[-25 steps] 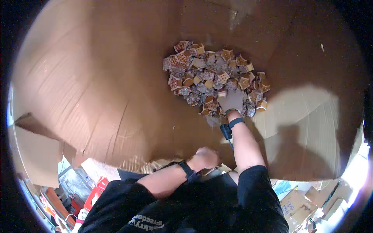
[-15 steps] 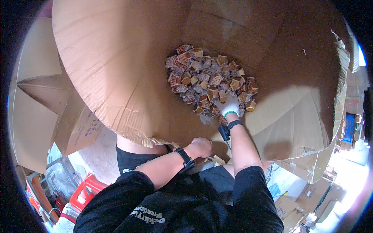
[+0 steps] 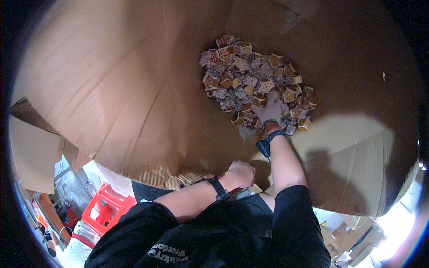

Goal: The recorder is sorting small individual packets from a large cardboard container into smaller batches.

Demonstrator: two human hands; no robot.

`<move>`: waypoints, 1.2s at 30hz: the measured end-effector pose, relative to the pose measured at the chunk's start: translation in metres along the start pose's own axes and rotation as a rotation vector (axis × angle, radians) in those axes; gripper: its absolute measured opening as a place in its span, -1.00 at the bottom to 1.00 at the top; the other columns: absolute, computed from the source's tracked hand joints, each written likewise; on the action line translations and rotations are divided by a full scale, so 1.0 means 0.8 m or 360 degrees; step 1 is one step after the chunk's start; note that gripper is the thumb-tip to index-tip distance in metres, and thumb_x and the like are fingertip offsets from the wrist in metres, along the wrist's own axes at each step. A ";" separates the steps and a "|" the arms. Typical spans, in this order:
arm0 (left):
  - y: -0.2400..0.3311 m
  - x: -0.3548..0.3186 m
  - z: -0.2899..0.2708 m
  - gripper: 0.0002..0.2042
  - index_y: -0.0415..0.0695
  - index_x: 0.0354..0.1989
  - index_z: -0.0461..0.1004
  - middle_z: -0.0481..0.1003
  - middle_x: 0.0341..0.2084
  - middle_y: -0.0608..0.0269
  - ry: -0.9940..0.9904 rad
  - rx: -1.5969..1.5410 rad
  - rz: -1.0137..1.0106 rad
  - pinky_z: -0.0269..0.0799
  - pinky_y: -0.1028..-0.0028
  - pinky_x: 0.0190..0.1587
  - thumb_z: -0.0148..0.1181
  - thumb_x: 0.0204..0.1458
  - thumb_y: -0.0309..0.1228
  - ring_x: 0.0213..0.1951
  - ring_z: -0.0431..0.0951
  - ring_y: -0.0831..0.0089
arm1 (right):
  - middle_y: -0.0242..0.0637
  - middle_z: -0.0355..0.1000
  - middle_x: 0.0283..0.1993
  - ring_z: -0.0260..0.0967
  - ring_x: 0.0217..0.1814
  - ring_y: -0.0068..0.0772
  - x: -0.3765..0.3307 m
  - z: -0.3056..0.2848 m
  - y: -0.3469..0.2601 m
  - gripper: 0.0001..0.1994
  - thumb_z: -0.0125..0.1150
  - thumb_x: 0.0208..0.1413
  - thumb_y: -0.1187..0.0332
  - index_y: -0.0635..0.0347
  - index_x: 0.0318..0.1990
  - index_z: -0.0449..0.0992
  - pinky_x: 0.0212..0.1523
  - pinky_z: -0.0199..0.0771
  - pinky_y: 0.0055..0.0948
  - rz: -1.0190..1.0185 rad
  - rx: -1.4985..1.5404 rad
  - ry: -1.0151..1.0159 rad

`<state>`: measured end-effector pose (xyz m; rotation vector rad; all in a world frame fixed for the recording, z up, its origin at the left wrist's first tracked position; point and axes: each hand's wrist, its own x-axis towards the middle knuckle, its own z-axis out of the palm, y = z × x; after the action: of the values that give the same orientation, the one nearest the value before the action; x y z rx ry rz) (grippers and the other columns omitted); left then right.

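Small house-shaped pieces (image 3: 241, 64), brown and yellow with white edges, lie heaped at the bottom of a big cardboard box (image 3: 129, 94). Many look wrapped in clear plastic bubble film. My right hand (image 3: 270, 108), in a pale glove with a green cuff, reaches into the near side of this heap. Its thumb and fingers look spread over the pieces, though the fingertips are partly hidden among them. My left hand (image 3: 242, 173), bare, is curled closed by the near edge of the box. Whatever may be inside its fingers is hidden.
A red plastic stool (image 3: 107, 207) stands at the lower left, beside clutter and a clear plastic bag. Folded cardboard (image 3: 35, 154) leans on the left. The box's torn near rim (image 3: 147, 176) passes by my left forearm. More cartons (image 3: 342, 232) sit at the lower right.
The view has moved closer over the box, so the heap appears higher and larger. My right hand remains at the heap's near side, and my left hand stays curled near the rim.
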<state>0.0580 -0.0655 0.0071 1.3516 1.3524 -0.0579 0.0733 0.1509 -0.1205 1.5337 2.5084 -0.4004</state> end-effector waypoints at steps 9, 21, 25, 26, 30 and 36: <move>0.008 -0.009 -0.013 -0.68 -0.19 -0.11 0.59 0.56 -0.09 -0.09 0.0037 0.0049 -0.0020 0.48 0.13 0.03 -0.03 0.08 -0.35 0.00 0.56 0.01 | 0.23 0.27 0.19 0.22 0.24 0.20 -0.021 -0.020 -0.021 -0.12 0.45 -0.25 0.01 0.14 0.28 0.26 0.23 0.28 -0.06 0.0014 -0.0094 0.0406; -0.011 -0.060 -0.060 -0.42 -0.22 0.10 0.31 0.47 -0.10 0.09 0.0441 -0.2647 0.0210 0.41 -0.03 0.00 -0.34 0.29 0.08 -0.07 0.51 0.13 | 0.04 0.24 0.04 0.23 0.11 0.12 -0.228 -0.222 -0.043 -0.36 0.48 -0.23 0.18 0.12 0.06 0.37 0.14 0.29 -0.03 -0.0548 0.0580 0.0916; 0.020 -0.117 -0.074 -0.39 -0.12 0.14 0.33 0.48 -0.01 0.10 -0.0083 -0.2716 0.0246 0.42 0.03 0.06 -0.29 0.26 0.17 0.01 0.50 0.18 | 0.03 0.15 0.17 0.16 0.19 0.20 -0.299 -0.236 -0.049 -0.30 0.49 -0.30 0.17 0.04 0.12 0.39 0.20 0.25 0.00 -0.0708 0.0495 0.0626; 0.017 -0.101 -0.056 -0.44 -0.10 0.13 0.36 0.49 -0.02 0.13 0.0059 -0.2766 0.0370 0.43 0.11 0.07 -0.25 0.27 0.13 0.00 0.51 0.24 | 0.04 0.14 0.19 0.15 0.20 0.21 -0.312 -0.231 -0.047 -0.28 0.50 -0.31 0.15 0.02 0.13 0.39 0.21 0.25 0.00 -0.0737 0.0532 0.0523; -0.003 -0.074 -0.047 -0.66 -0.07 0.07 0.42 0.53 -0.06 0.23 0.0554 -0.2728 0.0522 0.46 0.29 0.08 -0.08 0.28 -0.15 -0.03 0.53 0.38 | 0.04 0.20 0.14 0.22 0.17 0.13 -0.305 -0.217 -0.035 -0.22 0.51 -0.30 0.16 0.06 0.18 0.33 0.19 0.30 -0.11 -0.0773 0.0808 0.0457; 0.000 -0.088 -0.051 -0.36 -0.09 0.32 -0.02 0.37 0.03 0.18 0.0974 -0.2187 0.0615 0.50 0.30 -0.05 0.20 0.13 -0.41 -0.06 0.48 0.41 | -0.18 0.47 -0.13 0.46 -0.21 -0.37 -0.266 -0.202 -0.017 -0.39 0.33 0.07 0.15 0.30 0.19 0.29 -0.21 0.52 -0.34 -0.0601 0.1056 0.0847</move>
<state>0.0086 -0.0820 0.0700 0.3737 1.1201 1.3840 0.1569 0.0162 0.0953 1.4882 3.3285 -1.1022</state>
